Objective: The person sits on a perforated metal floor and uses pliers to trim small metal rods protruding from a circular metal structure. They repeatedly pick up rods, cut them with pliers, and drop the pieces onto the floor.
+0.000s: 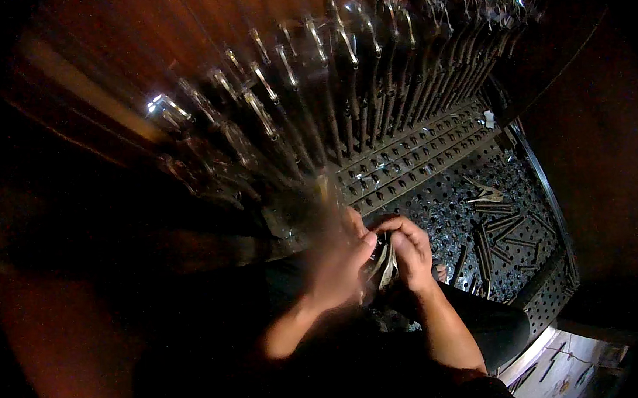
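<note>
Both my hands meet low in the middle, in front of the perforated metal plate. My left hand is smeared by motion, its thumb close to the fingers of the other hand; what it holds cannot be made out. My right hand is closed, its fingers curled and the thumb pressed in. A pale, slim, two-armed metal piece sticks down between the hands, against my right palm. Its upper end is hidden by fingers.
Many dark rods topped with shiny metal clips hang in a fan ahead. Loose dark strips and a pliers-like metal tool lie on the perforated plate. A pale surface with thin bits is at lower right.
</note>
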`<state>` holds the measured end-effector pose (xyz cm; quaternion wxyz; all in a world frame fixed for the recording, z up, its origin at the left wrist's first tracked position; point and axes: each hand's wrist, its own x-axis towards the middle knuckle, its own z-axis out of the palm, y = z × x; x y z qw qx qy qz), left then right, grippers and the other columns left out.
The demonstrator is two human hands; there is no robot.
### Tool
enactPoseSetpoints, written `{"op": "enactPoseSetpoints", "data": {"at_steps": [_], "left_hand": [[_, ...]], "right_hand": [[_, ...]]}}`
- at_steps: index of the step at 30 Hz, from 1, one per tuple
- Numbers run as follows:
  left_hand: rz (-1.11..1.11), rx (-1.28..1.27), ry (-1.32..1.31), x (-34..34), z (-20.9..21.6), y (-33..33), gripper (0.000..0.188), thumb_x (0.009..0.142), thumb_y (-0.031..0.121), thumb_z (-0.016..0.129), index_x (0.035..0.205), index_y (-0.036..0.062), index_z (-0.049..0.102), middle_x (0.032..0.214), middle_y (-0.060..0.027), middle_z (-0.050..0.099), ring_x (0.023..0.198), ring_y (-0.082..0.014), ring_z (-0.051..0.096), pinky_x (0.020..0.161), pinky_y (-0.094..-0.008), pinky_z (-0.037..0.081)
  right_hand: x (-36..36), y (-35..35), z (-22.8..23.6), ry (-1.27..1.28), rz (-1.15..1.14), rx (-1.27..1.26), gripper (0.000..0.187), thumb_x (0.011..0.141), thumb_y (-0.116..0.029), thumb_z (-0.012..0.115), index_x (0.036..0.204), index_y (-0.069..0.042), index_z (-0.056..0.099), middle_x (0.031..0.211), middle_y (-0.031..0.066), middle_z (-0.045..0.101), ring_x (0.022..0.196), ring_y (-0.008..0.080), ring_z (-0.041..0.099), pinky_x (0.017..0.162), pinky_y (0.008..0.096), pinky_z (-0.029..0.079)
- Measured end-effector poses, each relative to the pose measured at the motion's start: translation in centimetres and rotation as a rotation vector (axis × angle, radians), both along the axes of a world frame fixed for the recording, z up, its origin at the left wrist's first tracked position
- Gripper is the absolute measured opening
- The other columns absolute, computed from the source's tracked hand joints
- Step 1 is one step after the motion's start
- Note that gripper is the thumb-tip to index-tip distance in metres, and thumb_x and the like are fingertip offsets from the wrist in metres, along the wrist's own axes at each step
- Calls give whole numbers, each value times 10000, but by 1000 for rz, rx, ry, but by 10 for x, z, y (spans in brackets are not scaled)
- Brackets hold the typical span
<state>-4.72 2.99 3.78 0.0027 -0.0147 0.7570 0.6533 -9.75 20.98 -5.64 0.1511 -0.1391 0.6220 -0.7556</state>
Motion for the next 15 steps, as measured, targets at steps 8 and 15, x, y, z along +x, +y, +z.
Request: {"op": "enactPoseSetpoints", "data": {"at_steps": [8, 15], "left_hand": [[203, -93, 145, -18, 5, 13, 291, 897, 181, 662, 1116, 4, 585, 1155, -156, 621, 1161, -332, 572, 1021, -431, 411], [274, -145, 311, -20, 34, 18, 240, 873, 209, 700, 1003, 32, 605, 1151, -178, 634, 1122, -349, 576, 1014, -468, 402]], "right_hand": [[20, -40, 111, 265, 180, 282, 788, 808, -90, 719, 1477, 5, 313, 1526, 214, 366, 1440, 322, 365, 1176, 415, 297], [13, -67, 100, 256, -29, 139, 538, 876, -121, 619, 1377, 20, 480, 1406, 201, 527, 1332, 339, 505, 1121, 392, 382]]}}
